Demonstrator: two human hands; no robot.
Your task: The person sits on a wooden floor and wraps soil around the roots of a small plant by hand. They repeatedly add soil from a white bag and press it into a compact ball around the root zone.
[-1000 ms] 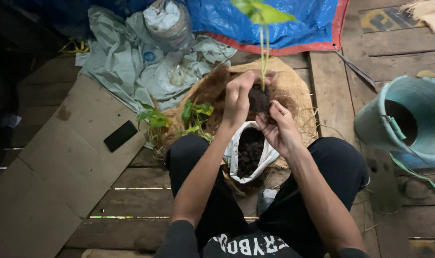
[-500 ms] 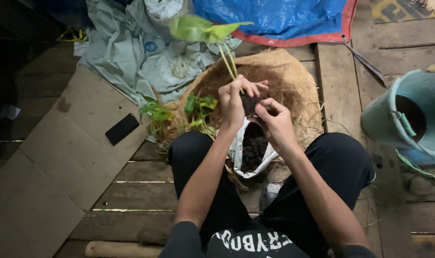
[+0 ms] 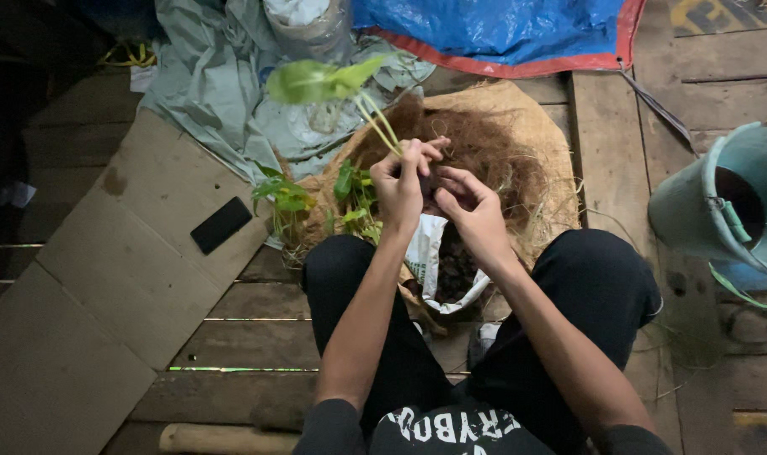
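Your left hand (image 3: pixel 400 181) grips seedling (image 3: pixel 362 97) at stem base, fingers clamped round stems and dark root clump. Your right hand (image 3: pixel 476 206) just beside, fingers curled onto same clump from right. Seedling now tilts left; second ago stood upright, so it has been turned in grip. Both hands held over white soil bag (image 3: pixel 438 265) between your knees, in front of coconut fibre pile (image 3: pixel 493 147). Teal bucket (image 3: pixel 703 211) well apart at right; dark phone (image 3: pixel 221 224) on cardboard (image 3: pixel 105 278) at left.

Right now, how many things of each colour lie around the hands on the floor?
Blue: 1, tarp
Teal: 1, bucket
Black: 1, phone
Grey: 1, plastic sheet
Brown: 1, cardboard
Total: 5
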